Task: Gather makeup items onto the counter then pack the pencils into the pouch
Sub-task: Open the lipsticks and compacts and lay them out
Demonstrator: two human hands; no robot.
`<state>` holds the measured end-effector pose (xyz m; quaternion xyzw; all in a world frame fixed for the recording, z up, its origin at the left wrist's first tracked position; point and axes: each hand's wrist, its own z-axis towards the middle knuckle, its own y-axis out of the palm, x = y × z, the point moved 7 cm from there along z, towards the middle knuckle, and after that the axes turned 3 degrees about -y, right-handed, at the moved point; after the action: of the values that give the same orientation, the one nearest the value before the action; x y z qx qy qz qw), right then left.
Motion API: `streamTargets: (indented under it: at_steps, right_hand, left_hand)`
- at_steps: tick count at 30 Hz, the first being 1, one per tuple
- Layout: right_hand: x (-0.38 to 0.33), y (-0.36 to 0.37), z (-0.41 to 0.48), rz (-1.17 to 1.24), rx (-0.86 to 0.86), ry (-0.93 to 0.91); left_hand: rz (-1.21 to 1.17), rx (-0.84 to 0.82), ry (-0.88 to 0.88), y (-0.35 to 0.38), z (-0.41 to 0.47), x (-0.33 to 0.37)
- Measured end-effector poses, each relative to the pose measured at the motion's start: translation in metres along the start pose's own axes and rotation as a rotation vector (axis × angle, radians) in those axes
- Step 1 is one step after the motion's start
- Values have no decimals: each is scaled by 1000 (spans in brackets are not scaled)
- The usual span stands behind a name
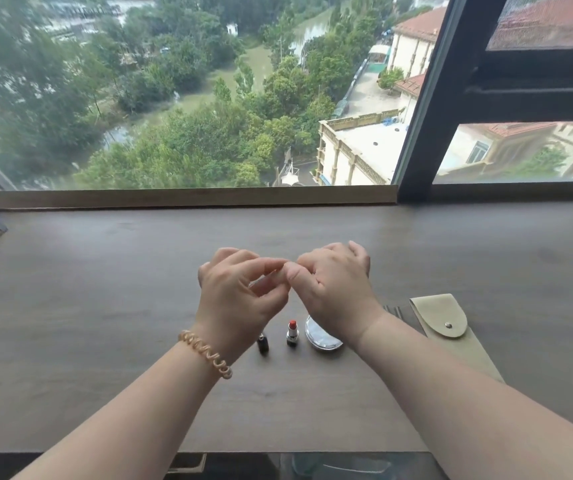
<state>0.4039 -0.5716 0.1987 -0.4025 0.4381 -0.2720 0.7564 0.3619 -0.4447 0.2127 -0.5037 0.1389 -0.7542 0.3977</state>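
Note:
My left hand and my right hand meet above the brown counter, fingertips pinched together on a small pale thing that I cannot make out. Below them an open lipstick with a red tip stands upright. To its left stands a dark cap or tube, partly hidden by my left wrist. A round clear compact lies right of the lipstick, half covered by my right wrist. The beige pouch with a snap flap lies on the right, partly under my right forearm. Thin dark pencil ends show beside it.
A large window with a wooden sill runs along the back of the counter. A dark window frame rises at the right. Below the counter's front edge a drawer or shelf with clear items shows.

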Motion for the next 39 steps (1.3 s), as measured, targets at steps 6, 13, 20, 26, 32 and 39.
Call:
streamTargets:
  at_steps: [6,13,20,26,32,39]
  right_hand:
    - [4,-32,3,128,164,13]
    - [19,-48,0,296,103,162]
    - [11,-62,1,386,26,171]
    - [12,-63,3,561,74,176]
    - [7,-63,-1,767,114,96]
    - [-10,-92,2,334,253,-325]
  left_hand:
    - [-90,-36,65,-6,13,26]
    - [-194,-264,31,6,17,24]
    - [-258,-294,39,8,17,33]
    - [-403,-345,2,12,17,40]
    - [-492,-463,-37,12,17,48]
    - [-650,-659,-195,20,8,52]
